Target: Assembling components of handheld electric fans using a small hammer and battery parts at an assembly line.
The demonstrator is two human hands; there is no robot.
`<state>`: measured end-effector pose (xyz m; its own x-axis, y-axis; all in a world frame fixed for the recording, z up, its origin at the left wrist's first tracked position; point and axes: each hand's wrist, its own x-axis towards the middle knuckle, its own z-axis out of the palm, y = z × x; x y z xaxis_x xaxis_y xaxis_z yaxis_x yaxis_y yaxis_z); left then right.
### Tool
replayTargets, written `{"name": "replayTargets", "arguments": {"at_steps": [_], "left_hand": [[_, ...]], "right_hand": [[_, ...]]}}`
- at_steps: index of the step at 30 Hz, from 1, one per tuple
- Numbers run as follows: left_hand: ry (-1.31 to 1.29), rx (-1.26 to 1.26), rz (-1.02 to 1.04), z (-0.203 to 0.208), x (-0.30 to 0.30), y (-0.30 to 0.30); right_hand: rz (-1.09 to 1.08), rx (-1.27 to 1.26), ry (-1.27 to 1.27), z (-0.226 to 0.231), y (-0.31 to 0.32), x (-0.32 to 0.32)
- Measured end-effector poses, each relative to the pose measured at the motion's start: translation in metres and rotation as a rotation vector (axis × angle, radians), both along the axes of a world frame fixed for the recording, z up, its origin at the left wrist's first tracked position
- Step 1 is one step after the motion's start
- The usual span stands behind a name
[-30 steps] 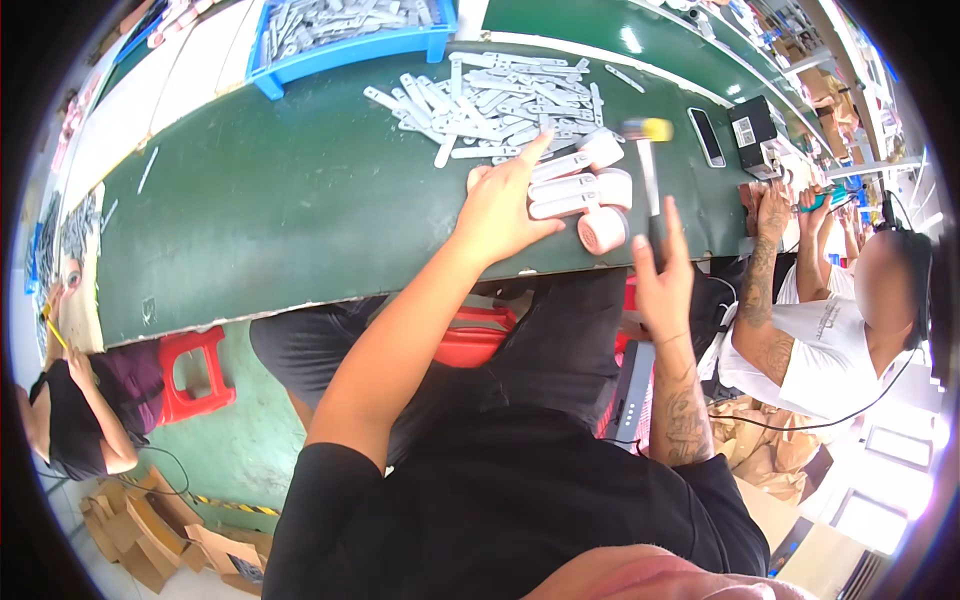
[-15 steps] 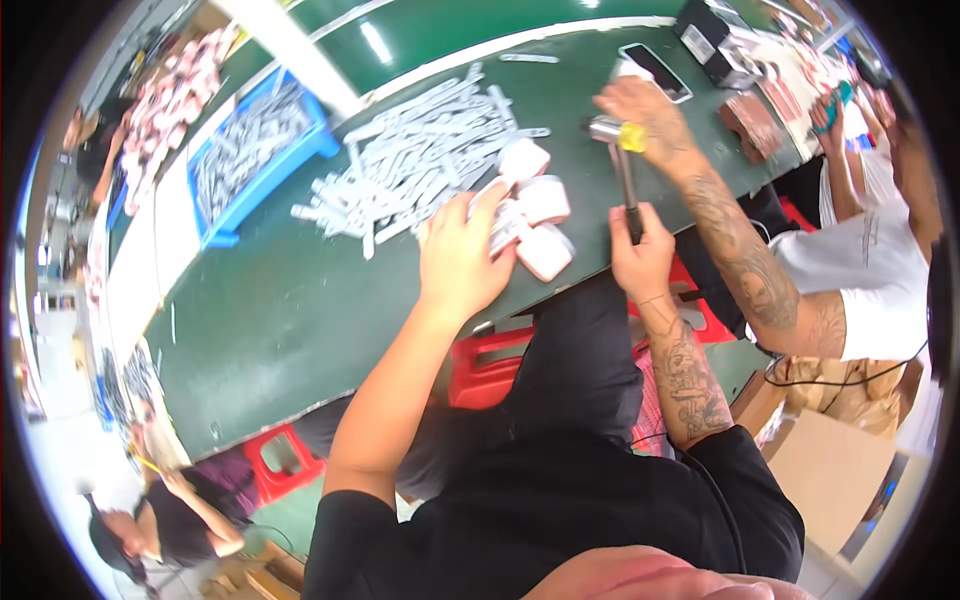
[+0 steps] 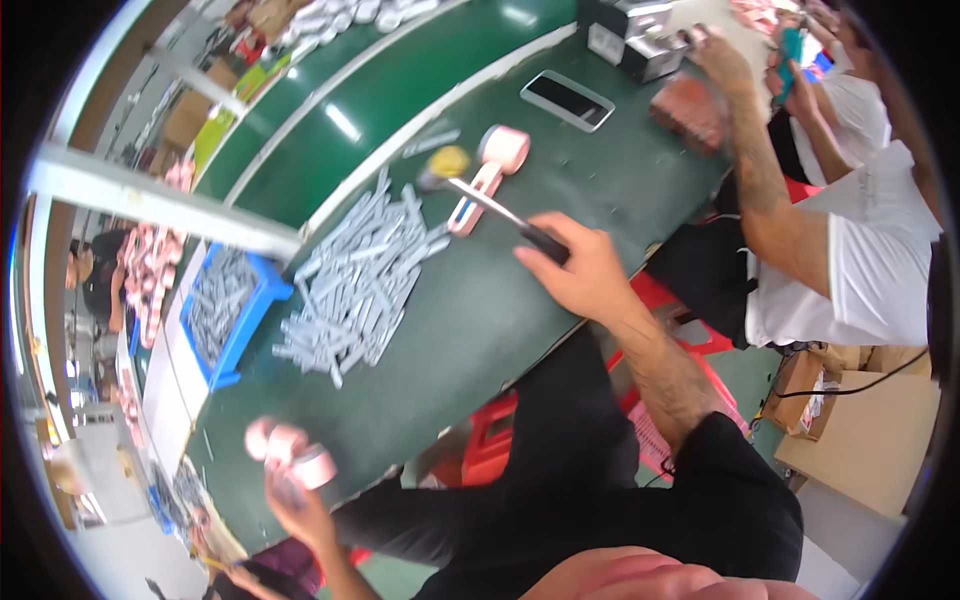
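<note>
My right hand (image 3: 585, 265) grips the dark handle of a mallet (image 3: 495, 208), whose yellow-tipped head hangs over the table near a loose pile of grey flat strips (image 3: 360, 280). Beside the mallet head lies a pink part (image 3: 505, 150) with a round end and a slotted stem. At the table's near left edge, my left hand (image 3: 300, 515) is closed around several pink-and-white round-ended parts (image 3: 290, 450). Motion smears these parts and the fingers, so their exact number and shape are unclear.
A blue bin (image 3: 245, 330) of similar grey strips stands left of the pile. Farther right are a phone (image 3: 568, 100), a black box (image 3: 625, 40) and a reddish-brown block (image 3: 690, 112). A co-worker's arm (image 3: 755, 150) reaches over the table there. Red stools (image 3: 490, 440) stand below the edge.
My left hand has carried the pink parts from beside the pile to the near left. My right hand has swung the mallet leftward. The co-worker's hand has withdrawn to the back right.
</note>
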<state>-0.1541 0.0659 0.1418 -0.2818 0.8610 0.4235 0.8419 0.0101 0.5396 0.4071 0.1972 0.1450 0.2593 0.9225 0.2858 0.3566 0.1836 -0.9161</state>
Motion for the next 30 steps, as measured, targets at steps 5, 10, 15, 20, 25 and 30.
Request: {"name": "replayTargets", "arguments": {"at_steps": [5,10,15,20,25,30], "left_hand": [[0.068,-0.094,0.551,-0.023,-0.108,-0.018],[0.103,-0.179,0.625,-0.035,-0.153,0.011],[0.066,-0.311,0.652,-0.042,-0.189,0.032],[0.055,-0.337,0.654,-0.034,-0.168,0.04],[0.182,-0.513,0.763,-0.032,-0.17,0.042],[0.168,-0.685,0.681,-0.031,-0.222,0.04]], "right_hand": [[-0.069,-0.084,-0.085,-0.006,0.097,0.02],[-0.194,-0.12,-0.104,-0.008,0.139,0.032],[-0.088,-0.223,-0.031,-0.015,0.142,0.036],[-0.092,-0.195,-0.03,-0.018,0.14,0.037],[-0.042,-0.245,-0.053,-0.01,0.129,0.037],[0.012,-0.243,-0.018,-0.018,0.129,0.031]]}}
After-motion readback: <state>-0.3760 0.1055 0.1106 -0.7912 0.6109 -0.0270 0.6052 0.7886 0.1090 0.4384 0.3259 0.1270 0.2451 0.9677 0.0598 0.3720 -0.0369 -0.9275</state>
